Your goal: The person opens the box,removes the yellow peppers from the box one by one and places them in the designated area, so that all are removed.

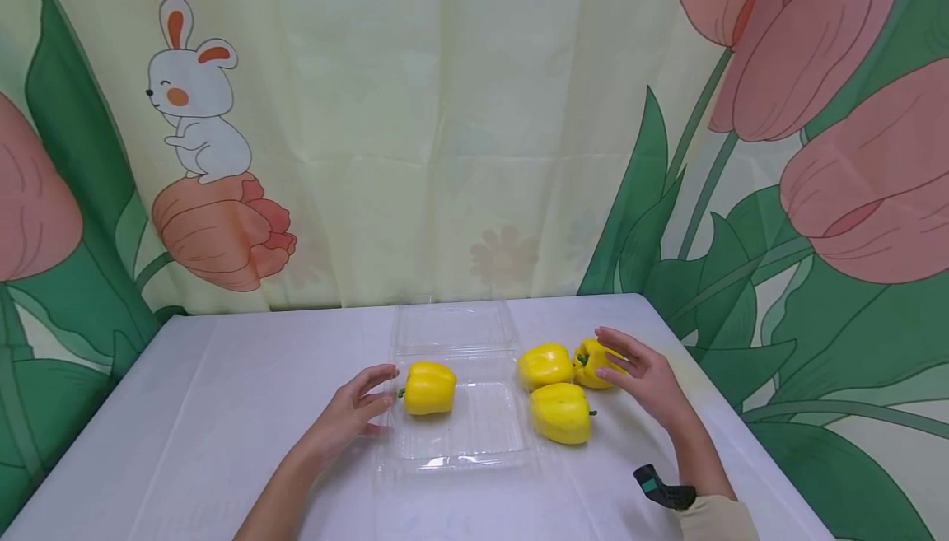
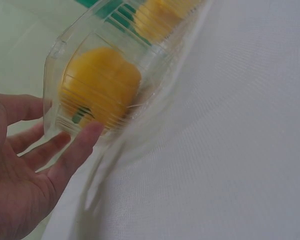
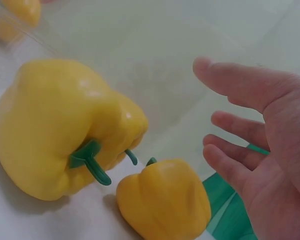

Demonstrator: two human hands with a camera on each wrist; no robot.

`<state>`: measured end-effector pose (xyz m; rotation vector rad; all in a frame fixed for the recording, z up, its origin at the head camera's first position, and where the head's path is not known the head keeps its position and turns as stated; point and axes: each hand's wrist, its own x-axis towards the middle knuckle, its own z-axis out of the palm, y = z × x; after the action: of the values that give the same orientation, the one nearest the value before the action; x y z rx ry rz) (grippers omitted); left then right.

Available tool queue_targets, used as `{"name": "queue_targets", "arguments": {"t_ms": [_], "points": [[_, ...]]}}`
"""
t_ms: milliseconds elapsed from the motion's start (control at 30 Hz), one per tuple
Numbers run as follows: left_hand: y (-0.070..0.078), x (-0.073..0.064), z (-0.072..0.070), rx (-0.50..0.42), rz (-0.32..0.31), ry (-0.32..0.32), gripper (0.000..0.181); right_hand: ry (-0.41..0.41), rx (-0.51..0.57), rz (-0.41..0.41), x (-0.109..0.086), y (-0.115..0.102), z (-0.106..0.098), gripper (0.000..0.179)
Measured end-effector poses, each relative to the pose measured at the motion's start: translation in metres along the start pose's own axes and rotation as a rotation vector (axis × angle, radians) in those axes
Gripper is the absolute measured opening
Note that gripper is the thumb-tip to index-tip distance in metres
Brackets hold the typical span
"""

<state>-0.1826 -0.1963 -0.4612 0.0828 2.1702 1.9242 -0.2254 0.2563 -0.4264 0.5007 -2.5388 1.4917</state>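
Note:
A clear plastic clamshell box point(image 1: 474, 442) lies with its lid point(image 1: 454, 327) folded back. One yellow bell pepper point(image 1: 430, 389) is inside at the left, its green stem toward my left hand point(image 1: 352, 413). That hand's loosely extended fingers are at the box's left wall; in the left wrist view the fingertips point(image 2: 92, 131) overlap the wall beside the pepper point(image 2: 100, 82). Right of the box, three more yellow peppers sit close together: a front one point(image 1: 561, 414), a left one point(image 1: 545, 366) and a far right one point(image 1: 589, 360). My right hand point(image 1: 645, 376), fingers spread, holds nothing beside the far right pepper.
A white cloth point(image 1: 222, 409) covers the table. Behind its back edge hangs a curtain point(image 1: 371, 154) printed with tulips and a rabbit. A black band point(image 1: 663, 490) is on the right wrist, above a beige sleeve point(image 1: 717, 520).

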Motion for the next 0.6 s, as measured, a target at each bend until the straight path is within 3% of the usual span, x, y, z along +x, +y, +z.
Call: {"name": "queue_targets", "arguments": {"t_ms": [600], "points": [[0.0,-0.001,-0.001,-0.001,0.011,-0.012,0.054,-0.041,0.008,0.005,0.001,-0.012,0.011,0.062]]}}
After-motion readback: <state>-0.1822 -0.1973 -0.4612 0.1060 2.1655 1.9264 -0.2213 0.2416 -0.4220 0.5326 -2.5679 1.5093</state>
